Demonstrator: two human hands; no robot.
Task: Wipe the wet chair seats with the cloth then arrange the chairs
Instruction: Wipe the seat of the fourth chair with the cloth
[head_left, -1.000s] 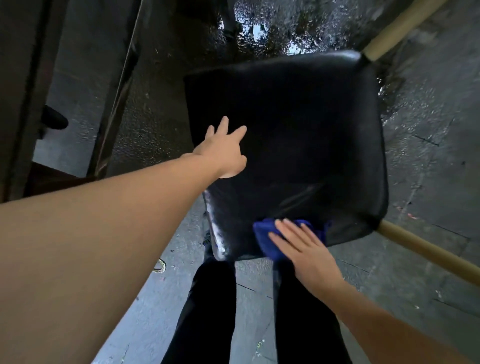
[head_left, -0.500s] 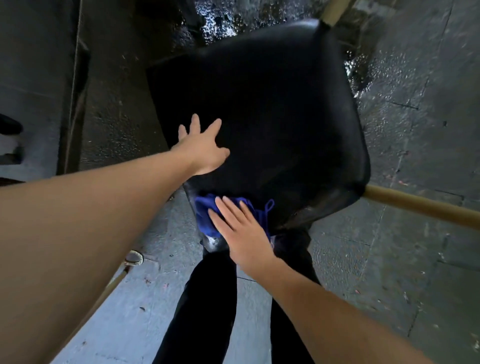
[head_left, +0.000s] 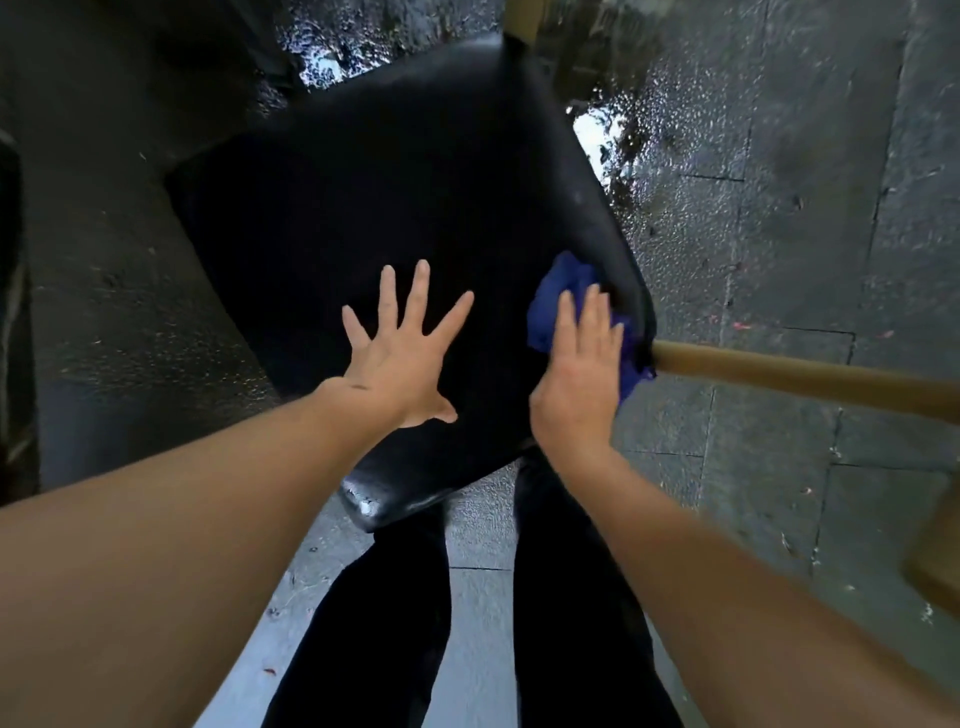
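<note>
A black padded chair seat (head_left: 395, 208) fills the middle of the view, turned like a diamond with its near corner glistening wet. My left hand (head_left: 402, 358) lies flat on the seat's near part with the fingers spread wide. My right hand (head_left: 582, 374) presses a crumpled blue cloth (head_left: 558, 291) with straight fingers against the seat's right edge. The cloth bunches out beyond my fingertips and hangs down past the edge. A tan wooden chair leg (head_left: 800, 379) juts out to the right from under that edge.
Wet grey paving (head_left: 779, 208) with puddles surrounds the chair. Another wooden chair leg (head_left: 522, 15) shows at the top. My legs in black trousers (head_left: 467, 623) stand just behind the seat's near corner. A dark structure (head_left: 15, 312) runs along the left edge.
My right hand has swept the blue cloth from the seat's near left corner across to its right edge. My left hand shifted toward the seat's middle and its fingers spread wider.
</note>
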